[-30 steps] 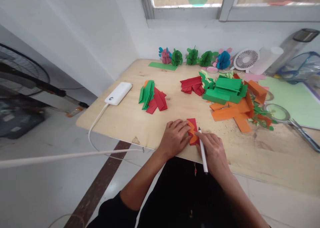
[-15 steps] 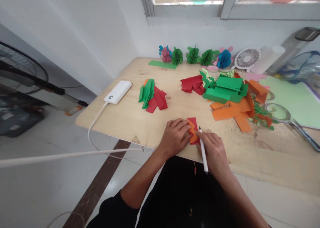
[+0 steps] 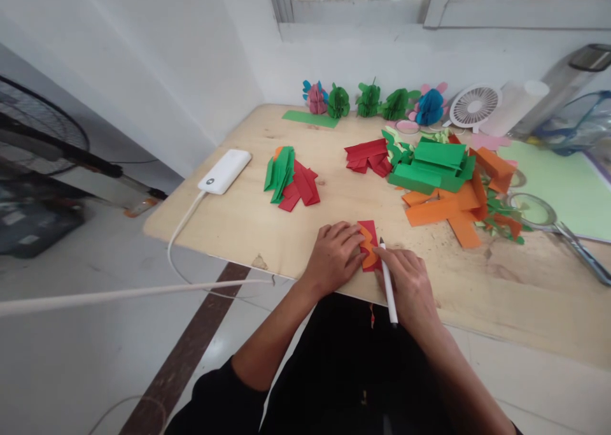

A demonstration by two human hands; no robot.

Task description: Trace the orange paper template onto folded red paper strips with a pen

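Note:
In the head view, a scalloped orange paper cutout (image 3: 367,246) lies on a folded-looking strip of red paper (image 3: 369,226) near the table's front edge. My left hand (image 3: 335,253) rests on the left side of the cutout, fingers apart, thumb at its lower part and fingertips higher up, pressing it down. In my right hand (image 3: 407,281) is a white pen (image 3: 389,293), its dark tip pointing away from me beside the red strip's right edge. A right fingertip also reaches to the orange cutout. My right hand hides the strip's lower right corner.
Green folded papers (image 3: 281,175) and red folded papers (image 3: 301,186) lie ahead on the left, near a white power bank (image 3: 224,171). Rightward are a green stack (image 3: 436,167), orange strips (image 3: 442,209) and scissors (image 3: 582,251). Paper figures (image 3: 368,100) and a small fan (image 3: 476,105) line the wall.
The whole view has shifted slightly, with the table appearing a little higher. Both hands, the pen and the papers keep nearly the same places relative to each other.

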